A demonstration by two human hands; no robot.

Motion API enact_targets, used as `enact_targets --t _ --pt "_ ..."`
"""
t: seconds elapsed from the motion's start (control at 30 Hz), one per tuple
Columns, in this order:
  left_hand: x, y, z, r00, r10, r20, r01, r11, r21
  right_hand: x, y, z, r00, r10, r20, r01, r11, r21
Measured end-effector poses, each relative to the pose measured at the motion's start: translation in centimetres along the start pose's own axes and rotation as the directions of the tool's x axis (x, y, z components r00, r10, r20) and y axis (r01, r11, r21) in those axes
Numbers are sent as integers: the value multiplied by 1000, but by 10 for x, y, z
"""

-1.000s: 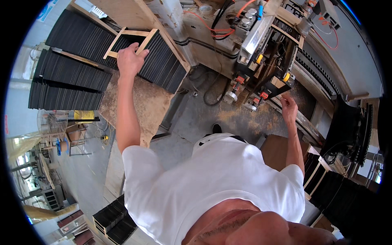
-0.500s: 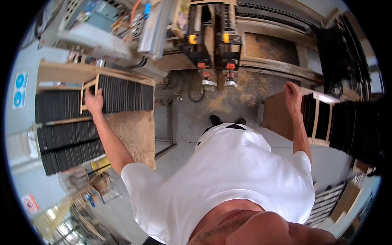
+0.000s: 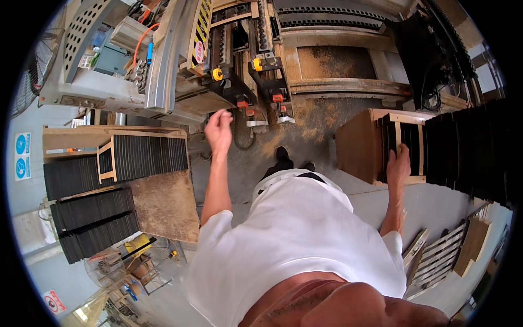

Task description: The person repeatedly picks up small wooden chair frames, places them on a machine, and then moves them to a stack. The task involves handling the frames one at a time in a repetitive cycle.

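Note:
My left hand [image 3: 219, 128] is raised in front of the left side of my body, its fingers curled together and no object showing in them. Off to my right, my right hand [image 3: 398, 163] grips a pale wooden frame [image 3: 423, 150] standing at the near end of a long row of black-edged panels [image 3: 463, 150]. Its thumb and fingers sit along the frame's bar. On the left, another pale wooden frame [image 3: 113, 158] leans among black-edged panels [image 3: 150, 152] on a worn brown board [image 3: 166, 204]. Neither hand touches that one.
Ahead stands a machine with two dark arms bearing yellow knobs [image 3: 257, 64] and red clamps. A pale frame piece lies across its rails [image 3: 234, 19]. Sawdust [image 3: 313, 122] covers the floor beneath. A brown panel box [image 3: 357, 144] stands at right, a slatted rack [image 3: 441, 256] behind it.
My left hand has let go of the frame in the left stack and swung inward toward the machine. My right hand has come down onto the right-hand frame. The view has shifted.

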State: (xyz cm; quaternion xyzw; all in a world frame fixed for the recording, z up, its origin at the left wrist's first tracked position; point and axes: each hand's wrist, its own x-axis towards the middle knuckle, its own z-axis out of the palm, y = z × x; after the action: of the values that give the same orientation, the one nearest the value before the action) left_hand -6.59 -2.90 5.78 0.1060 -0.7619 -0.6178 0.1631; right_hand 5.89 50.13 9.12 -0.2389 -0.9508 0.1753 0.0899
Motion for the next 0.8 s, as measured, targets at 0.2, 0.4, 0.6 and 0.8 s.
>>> enact_targets --t 0.2,0.4,0.6,0.8 --pt "114 -6 72 970 -223 100 238 954 -184 -3 2 -3 996 60 -58 -61 998 -16" --pt "254 -24 123 893 -412 181 446 759 -475 8 -11 -14 973 137 -187 -117 987 114" --pt "365 -41 158 833 -504 230 528 599 -601 30 -79 -14 965 56 -257 41 933 358" --pt "419 -48 180 782 -584 219 557 496 -666 57 -166 -10 968 -111 -224 173 944 281"
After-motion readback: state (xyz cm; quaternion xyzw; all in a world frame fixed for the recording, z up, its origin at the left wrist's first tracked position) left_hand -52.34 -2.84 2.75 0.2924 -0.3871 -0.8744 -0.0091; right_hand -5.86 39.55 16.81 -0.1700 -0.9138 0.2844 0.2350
